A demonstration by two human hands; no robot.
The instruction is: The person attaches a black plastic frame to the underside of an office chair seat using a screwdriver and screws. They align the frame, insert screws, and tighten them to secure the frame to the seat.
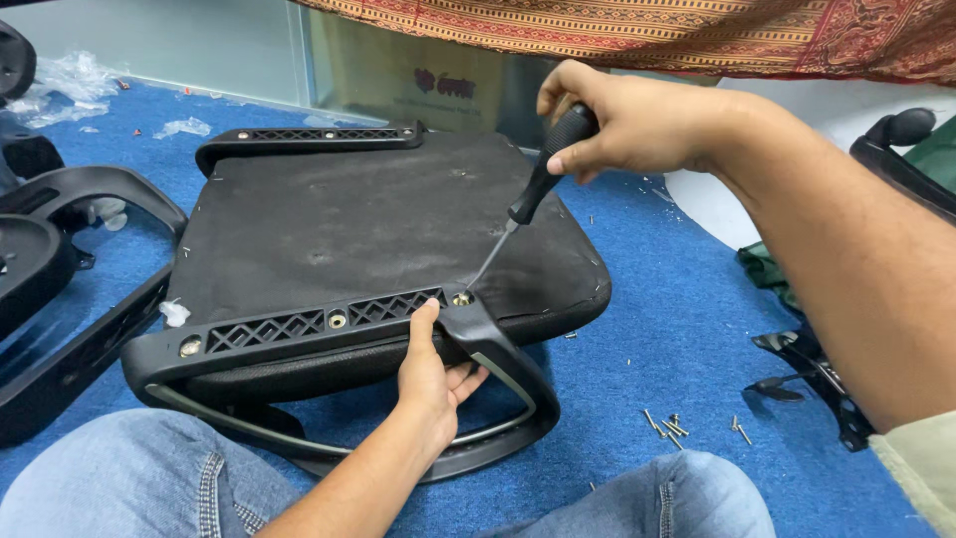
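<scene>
- Nearest to me are the person's knees in blue jeans [129, 478], one at each lower corner, with the work lying between them on the floor.
- The left hand [430, 384] comes up between the knees and is closed around the black armrest [498, 369], fingers hooked under its curved bar and the thumb pressed up against the mounting plate.
- The right hand [622, 125] is clenched around the black handle of a screwdriver [543, 179], held at a slant, the handle high and the thin metal shaft pointing down to the left.
- The screwdriver's tip sits on a brass-coloured screw [462, 298] at the right end of the armrest's mounting plate, just above the left thumb.
- Two more screws show along that same latticed plate, farther left.
- The plate lies on an upturned chair seat [368, 224], black and dusty, flat on the floor with a second armrest [309, 139] along its far edge.
- Loose screws [669, 426] lie scattered on the blue carpet [657, 329], to the right of the seat and near the right knee.
- More black chair parts [60, 269] lie at the left, and a metal mechanism [812, 374] at the right.
- Scraps of clear plastic wrap [65, 85] lie in the far left corner by a pale wall.
- A patterned red and gold cloth [647, 35] hangs across the top.
</scene>
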